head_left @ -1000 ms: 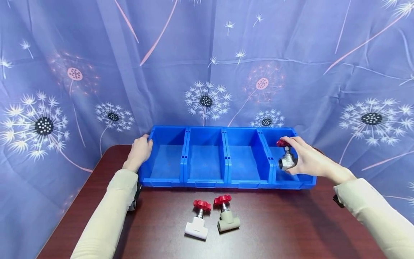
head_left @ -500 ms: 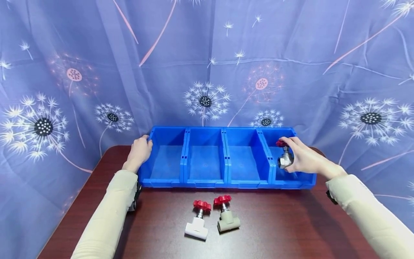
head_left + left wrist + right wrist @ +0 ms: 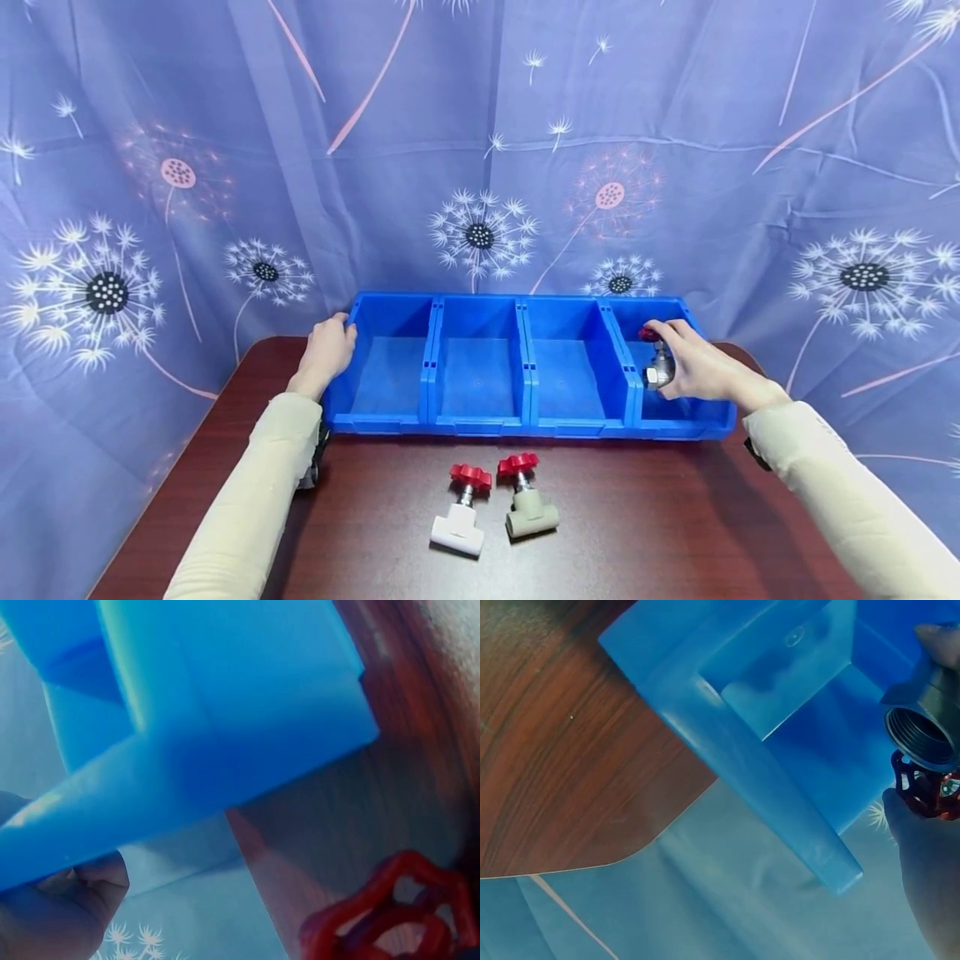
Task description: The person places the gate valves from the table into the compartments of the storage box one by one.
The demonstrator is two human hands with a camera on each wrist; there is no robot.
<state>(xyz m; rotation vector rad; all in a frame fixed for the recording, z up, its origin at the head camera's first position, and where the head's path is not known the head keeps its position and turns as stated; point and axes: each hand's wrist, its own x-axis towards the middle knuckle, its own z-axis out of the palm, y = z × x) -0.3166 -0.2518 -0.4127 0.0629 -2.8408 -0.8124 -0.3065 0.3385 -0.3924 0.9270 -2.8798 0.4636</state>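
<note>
My right hand (image 3: 701, 367) grips a metal valve (image 3: 660, 369) with a red handwheel, held in the rightmost compartment of the blue bin row (image 3: 480, 427). Its threaded opening faces the camera in the right wrist view, where the red handwheel (image 3: 922, 787) sits by my fingers. Whether the valve touches the compartment floor, I cannot tell. At the far left end, my left hand (image 3: 326, 354) holds the side wall of the bin row, with fingers curled at the rim (image 3: 67, 840) in the left wrist view.
A white valve (image 3: 457, 529) and a grey-green valve (image 3: 531, 512), both with red handwheels, lie on the brown table (image 3: 615, 533) before the bins. Another red handwheel (image 3: 390, 915) shows close to the left wrist camera. A patterned blue curtain (image 3: 480, 150) hangs behind.
My right hand has moved slightly left with the metal valve, and its forearm has shifted left. My left hand stays on the bin's side wall.
</note>
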